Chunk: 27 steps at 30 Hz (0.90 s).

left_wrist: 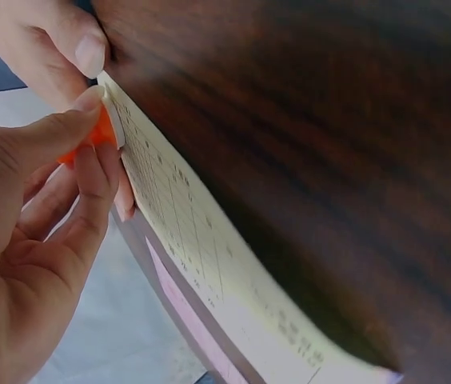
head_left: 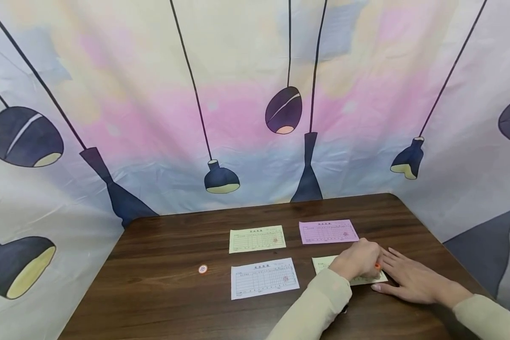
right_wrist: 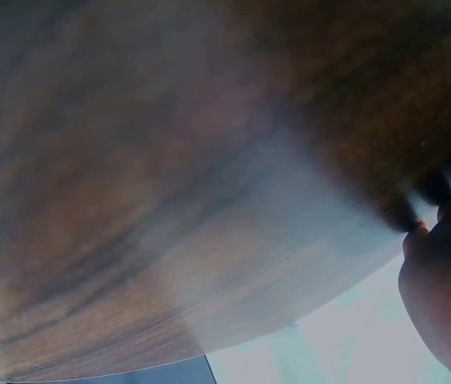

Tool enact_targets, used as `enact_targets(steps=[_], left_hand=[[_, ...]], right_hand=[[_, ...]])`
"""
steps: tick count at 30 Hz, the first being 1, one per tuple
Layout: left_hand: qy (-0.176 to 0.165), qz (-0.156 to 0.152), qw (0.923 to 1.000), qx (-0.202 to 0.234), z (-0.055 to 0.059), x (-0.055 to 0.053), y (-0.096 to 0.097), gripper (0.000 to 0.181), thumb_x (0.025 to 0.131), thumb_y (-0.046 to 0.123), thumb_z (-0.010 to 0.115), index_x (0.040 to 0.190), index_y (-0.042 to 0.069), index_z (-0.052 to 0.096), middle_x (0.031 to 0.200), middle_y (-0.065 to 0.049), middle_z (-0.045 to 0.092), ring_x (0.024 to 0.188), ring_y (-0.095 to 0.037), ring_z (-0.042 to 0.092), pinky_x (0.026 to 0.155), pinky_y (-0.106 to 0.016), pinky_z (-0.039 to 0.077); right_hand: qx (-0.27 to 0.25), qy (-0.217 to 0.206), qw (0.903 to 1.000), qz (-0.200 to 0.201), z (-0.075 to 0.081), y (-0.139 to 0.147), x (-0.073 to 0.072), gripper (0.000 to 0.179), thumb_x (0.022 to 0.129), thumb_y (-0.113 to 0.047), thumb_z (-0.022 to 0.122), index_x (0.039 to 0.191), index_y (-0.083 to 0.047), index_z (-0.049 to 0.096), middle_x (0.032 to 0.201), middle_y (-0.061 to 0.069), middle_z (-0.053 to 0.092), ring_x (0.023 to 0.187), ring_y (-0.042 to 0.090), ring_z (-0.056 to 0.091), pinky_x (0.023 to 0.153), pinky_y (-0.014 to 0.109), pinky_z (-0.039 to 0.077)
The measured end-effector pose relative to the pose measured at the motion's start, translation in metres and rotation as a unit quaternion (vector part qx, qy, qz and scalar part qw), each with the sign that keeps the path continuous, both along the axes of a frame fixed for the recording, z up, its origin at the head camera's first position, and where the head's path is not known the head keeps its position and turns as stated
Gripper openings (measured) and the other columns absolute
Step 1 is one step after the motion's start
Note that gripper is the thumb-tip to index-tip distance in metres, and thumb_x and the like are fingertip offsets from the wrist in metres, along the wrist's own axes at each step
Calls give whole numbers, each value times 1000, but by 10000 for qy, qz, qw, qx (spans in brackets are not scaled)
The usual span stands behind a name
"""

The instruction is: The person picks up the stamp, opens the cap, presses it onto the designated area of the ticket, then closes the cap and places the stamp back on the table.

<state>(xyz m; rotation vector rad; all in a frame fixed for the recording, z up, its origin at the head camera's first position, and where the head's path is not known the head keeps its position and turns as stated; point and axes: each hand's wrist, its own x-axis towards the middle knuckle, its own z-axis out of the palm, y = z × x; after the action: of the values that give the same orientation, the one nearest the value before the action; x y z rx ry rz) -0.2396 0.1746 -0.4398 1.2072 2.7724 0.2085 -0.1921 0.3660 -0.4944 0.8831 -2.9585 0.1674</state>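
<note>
My left hand (head_left: 359,259) pinches a small orange stamp (left_wrist: 109,128) with a pale base between thumb and fingers. The stamp's base sits against the printed face of a pale yellow-green slip (left_wrist: 185,208), near the slip's right end. In the head view, the left hand and forearm cover much of that slip. Flat on the table beside the slip's right edge lies my right hand (head_left: 416,281), fingers extended, its thumb at the slip's lower right corner. The right wrist view catches only dark fingertips (right_wrist: 417,232) on the wood.
Three more printed slips lie on the brown table (head_left: 153,293): yellow-green (head_left: 255,240), pink (head_left: 323,232) and white (head_left: 261,279), each with a red round mark. A small round orange-rimmed disc (head_left: 202,269) is at the left. A lamp-patterned cloth (head_left: 246,118) hangs behind.
</note>
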Motion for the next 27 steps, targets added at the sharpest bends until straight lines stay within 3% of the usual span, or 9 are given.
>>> enact_targets(steps=[9,13,16,19,22,25,27], left_hand=[[-194,-89,9997,137,-3,-5,-3,25,90,28,84,73,29,66,70,18,54,61,2,49,56,-12,40],[-181,-119,9997,108,-1,-8,-2,20,91,31,84,77,30,69,72,19,55,64,2,51,58,-12,41],[-252,-23,9996,134,1,-8,-1,16,91,31,84,80,30,72,73,19,56,66,1,52,59,-13,42],[-399,89,9991,143,1,-7,0,10,92,29,83,85,31,75,79,20,59,69,1,54,61,-14,43],[-387,92,9992,89,-1,-5,-1,5,92,30,82,93,32,78,88,22,63,72,1,54,61,-15,43],[-246,1,9997,-36,-3,-3,-2,5,93,32,81,95,33,77,89,20,62,71,-1,53,59,-16,42],[-82,-79,9999,-130,-2,-2,-4,10,94,34,80,88,32,73,83,17,58,70,-1,51,58,-17,41]], right_hand=[[-32,-279,9995,-111,1,-1,0,78,103,-62,54,154,-4,51,163,22,44,137,-24,-21,111,-2,-19],[38,-496,9983,-298,5,-1,-3,81,102,-64,54,156,-5,49,166,20,41,162,14,9,109,-3,-20],[123,-492,9981,-354,8,-1,-4,82,102,-65,54,156,-4,49,166,19,41,156,33,33,109,-3,-20],[109,-460,9984,-313,9,-1,-4,82,102,-66,53,156,-4,49,166,20,40,160,12,8,110,-2,-20],[72,-444,9987,-239,7,-2,-2,82,103,-65,52,156,-3,49,166,21,39,143,-16,-14,111,-1,-20],[55,-372,9992,-149,6,-2,-1,81,103,-63,53,155,-2,49,166,23,40,137,-22,-22,111,-1,-21],[77,-286,9995,-80,6,-2,-1,80,104,-62,53,154,0,50,165,24,40,137,-23,-24,111,-1,-21]])
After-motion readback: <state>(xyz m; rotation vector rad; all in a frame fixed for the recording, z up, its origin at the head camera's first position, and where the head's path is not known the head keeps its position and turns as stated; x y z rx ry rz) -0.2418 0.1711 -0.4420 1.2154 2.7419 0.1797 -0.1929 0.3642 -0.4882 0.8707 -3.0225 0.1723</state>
